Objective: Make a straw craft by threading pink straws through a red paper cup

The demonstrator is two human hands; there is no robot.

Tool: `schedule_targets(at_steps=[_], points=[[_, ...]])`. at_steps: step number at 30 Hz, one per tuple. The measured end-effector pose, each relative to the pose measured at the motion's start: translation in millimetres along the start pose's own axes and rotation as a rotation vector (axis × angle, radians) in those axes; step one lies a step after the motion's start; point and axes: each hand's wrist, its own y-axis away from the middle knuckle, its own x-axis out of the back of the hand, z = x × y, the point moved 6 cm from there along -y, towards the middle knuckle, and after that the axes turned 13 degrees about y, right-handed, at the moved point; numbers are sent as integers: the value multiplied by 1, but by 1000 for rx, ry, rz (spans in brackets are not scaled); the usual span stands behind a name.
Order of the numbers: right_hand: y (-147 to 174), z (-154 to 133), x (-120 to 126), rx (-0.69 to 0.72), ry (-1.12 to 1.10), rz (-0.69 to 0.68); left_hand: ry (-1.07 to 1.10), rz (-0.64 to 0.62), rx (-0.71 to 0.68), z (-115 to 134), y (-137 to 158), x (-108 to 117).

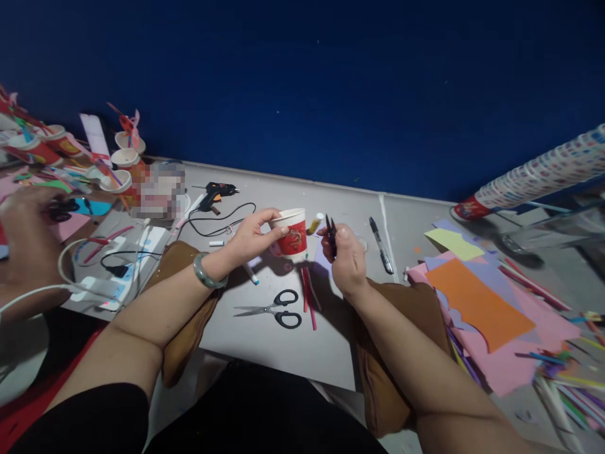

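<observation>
My left hand (258, 236) is closed round a red-and-white paper cup (295, 234) with a gold design, thumb at its front, and holds it upright above the table. A little to the right, my right hand (348, 255) grips black tweezers (331, 232), their two pointed tips up and apart. Nothing shows between those tips. Below the cup lie black-handled scissors (271, 309) with pink-red sticks (311, 296) beside them. A small tube with a white cap (316, 223) stands between the cup and the tweezers.
A glue gun (218, 194) with its cord lies behind my left hand. A black pen (380, 246) and coloured paper sheets (477, 302) are on the right, near a long stack of paper cups (539, 170). At left are a power strip (127, 268), decorated cups and another person's hand (28, 217).
</observation>
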Motion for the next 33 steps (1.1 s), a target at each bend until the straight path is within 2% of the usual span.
schedule_targets(at_steps=[7, 13, 18, 27, 33], points=[[8, -17, -11, 210, 326, -137, -128, 40, -16, 3, 0, 4], [8, -18, -13, 205, 494, -160, -274, 30, -177, 11, 2, -1], [8, -16, -14, 216, 549, -160, -358, 33, -317, 17, 5, -6], [8, -13, -15, 221, 600, -148, -450, 19, -430, 25, 11, -12], [9, -13, -15, 305, 790, -97, -456, -26, -427, 26, 12, -19]])
